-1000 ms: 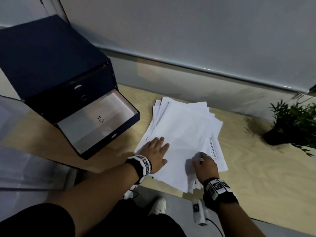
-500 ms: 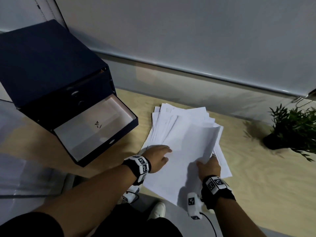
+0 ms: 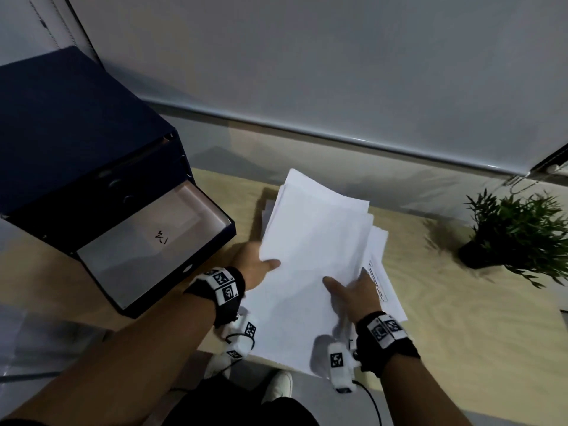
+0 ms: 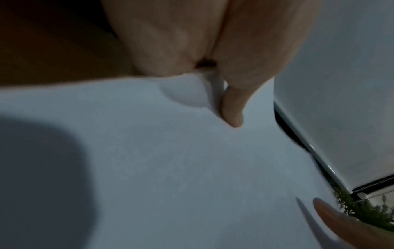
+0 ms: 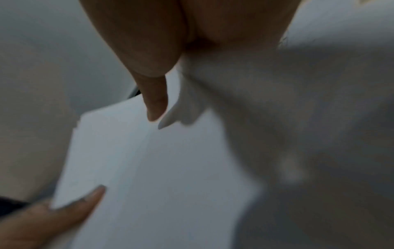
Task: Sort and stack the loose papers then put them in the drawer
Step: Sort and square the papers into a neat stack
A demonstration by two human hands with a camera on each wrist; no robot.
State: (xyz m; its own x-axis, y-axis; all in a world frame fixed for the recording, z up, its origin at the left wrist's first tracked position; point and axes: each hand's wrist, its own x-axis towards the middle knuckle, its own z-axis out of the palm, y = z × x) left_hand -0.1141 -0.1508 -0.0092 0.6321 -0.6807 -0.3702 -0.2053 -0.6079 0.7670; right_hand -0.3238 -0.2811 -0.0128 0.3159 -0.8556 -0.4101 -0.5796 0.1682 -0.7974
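Drawer [image 3: 147,241]: one, pulled open from the dark file box [image 3: 76,142], at the left.
Left hand [image 3: 252,265]: the stack's left edge is pinched.
Papers [image 3: 313,256]: one uneven stack, long axis running away, far end raised off the desk [image 3: 461,333].
Right hand [image 3: 353,293]: the right edge is gripped.
Plant [image 3: 516,229]: one, far right.

Both your forearms reach forward side by side. Your left hand [image 3: 252,265] and right hand [image 3: 353,292] each pinch paper, thumbs on top, fingers hidden underneath.
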